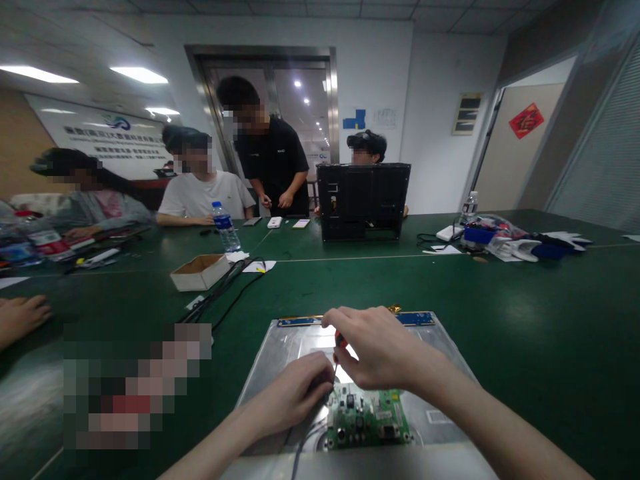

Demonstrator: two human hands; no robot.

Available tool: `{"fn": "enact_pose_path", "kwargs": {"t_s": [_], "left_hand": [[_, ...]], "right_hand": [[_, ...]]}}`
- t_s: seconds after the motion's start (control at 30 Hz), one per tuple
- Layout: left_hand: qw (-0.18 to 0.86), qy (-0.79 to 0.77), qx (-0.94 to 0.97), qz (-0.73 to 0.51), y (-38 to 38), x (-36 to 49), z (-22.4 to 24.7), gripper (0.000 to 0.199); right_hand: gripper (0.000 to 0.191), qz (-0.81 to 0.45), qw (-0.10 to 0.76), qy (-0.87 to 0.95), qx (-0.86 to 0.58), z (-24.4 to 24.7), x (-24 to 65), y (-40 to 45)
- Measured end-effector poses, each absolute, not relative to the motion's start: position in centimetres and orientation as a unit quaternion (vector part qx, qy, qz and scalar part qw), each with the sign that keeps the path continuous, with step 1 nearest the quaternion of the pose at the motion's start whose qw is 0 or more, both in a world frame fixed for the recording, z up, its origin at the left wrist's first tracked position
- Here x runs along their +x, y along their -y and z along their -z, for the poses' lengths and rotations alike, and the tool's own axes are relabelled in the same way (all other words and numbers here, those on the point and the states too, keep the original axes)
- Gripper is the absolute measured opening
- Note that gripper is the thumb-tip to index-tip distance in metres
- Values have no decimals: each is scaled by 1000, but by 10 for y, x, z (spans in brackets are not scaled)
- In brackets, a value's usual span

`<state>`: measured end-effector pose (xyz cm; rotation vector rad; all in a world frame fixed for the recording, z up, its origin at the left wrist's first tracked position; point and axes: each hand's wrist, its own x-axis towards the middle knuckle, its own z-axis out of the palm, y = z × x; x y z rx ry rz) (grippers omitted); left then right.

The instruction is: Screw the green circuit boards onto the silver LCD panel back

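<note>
My right hand (377, 347) is wrapped round a screwdriver (341, 339) with a red and black handle, its thin shaft pointing down. My left hand (303, 388) is closed beside the shaft's lower end, at the upper left corner of a green circuit board (367, 415); what its fingertips pinch is hidden. The board lies on the silver metal back of a flat panel (265, 360). Along the panel's far edge runs a narrow blue circuit strip (419, 319), partly covered by my right hand. A dark cable (299, 453) passes left of the green board.
Black cables (225, 283) run over the green table (545, 320) past an open cardboard box (200, 272). Beyond stand a water bottle (226, 227) and a black monitor housing (364, 202). Bagged items (505, 238) lie at right. Several people are around the table; another person's hand (23, 317) rests at left.
</note>
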<state>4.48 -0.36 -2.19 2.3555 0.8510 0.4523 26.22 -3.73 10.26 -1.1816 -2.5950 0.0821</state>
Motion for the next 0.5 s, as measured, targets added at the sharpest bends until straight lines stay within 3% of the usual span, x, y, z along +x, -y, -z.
{"fn": "enact_pose_path", "kwargs": {"t_s": [0.37,0.5], "left_hand": [[279,-330,885,-175,6,46,20,8],[287,-323,883,-185,5,46,22,7]], "right_hand": [[16,-15,142,892,-428,-101,260,35],[19,-26,163,896,-413,-101,262,36]]}}
